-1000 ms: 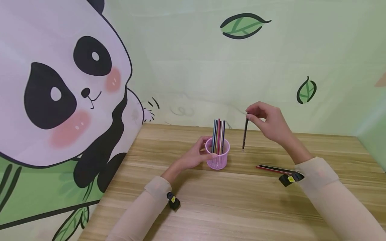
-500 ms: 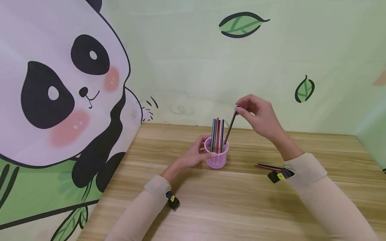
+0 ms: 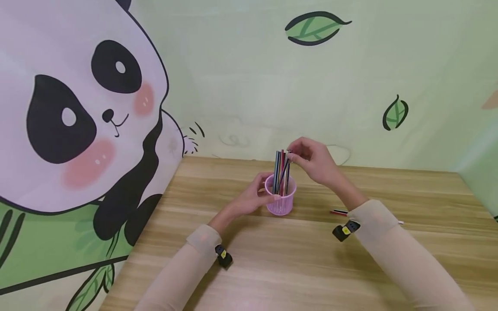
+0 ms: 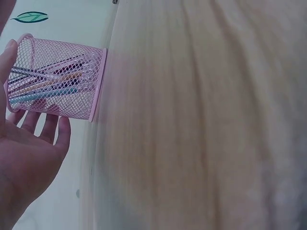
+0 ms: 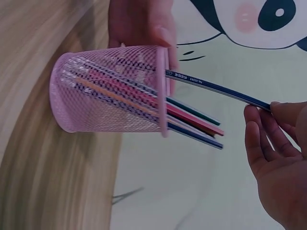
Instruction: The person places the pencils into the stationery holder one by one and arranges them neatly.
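A pink mesh cup stands on the wooden table and holds several coloured pencils upright. My left hand grips the cup from its left side, thumb in front and fingers behind the mesh. My right hand pinches the top end of a dark pencil. That pencil leans across the cup's rim with its lower part inside, among the others.
Two more pencils, one red and one dark, lie flat on the table to the right of the cup, mostly hidden under my right sleeve. Panda and leaf walls close the table at the back and the left.
My right hand has carried the dark pencil leftward from above the table, moved it over the cup and lowered its tip in among the other pencils. The left hand has stayed on the cup.
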Motion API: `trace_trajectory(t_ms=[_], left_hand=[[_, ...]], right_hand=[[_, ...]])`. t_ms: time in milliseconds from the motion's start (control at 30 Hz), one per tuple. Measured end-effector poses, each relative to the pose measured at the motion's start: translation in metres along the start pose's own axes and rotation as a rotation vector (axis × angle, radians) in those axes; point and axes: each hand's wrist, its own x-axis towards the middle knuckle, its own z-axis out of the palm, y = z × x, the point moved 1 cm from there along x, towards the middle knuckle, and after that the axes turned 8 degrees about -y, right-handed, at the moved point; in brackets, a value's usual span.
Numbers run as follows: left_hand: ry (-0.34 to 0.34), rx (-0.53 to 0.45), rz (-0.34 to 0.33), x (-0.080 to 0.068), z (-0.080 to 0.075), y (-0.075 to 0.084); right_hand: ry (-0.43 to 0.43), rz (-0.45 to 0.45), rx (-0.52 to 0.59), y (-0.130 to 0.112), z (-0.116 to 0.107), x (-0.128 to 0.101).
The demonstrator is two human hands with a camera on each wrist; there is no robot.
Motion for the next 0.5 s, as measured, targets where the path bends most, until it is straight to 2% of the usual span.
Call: trace_trajectory(t_ms=[200, 500], left_hand=[[-0.015, 0.02, -0.011, -0.001, -0.001, 0.0], [-0.005, 0.039, -0.007, 0.0, -0.001, 0.002]], right_hand=[[-0.029, 0.051, 0.051, 0.016, 0.008, 0.002], [-0.007, 0.087, 0.074, 0.017, 0.013, 0.003]])
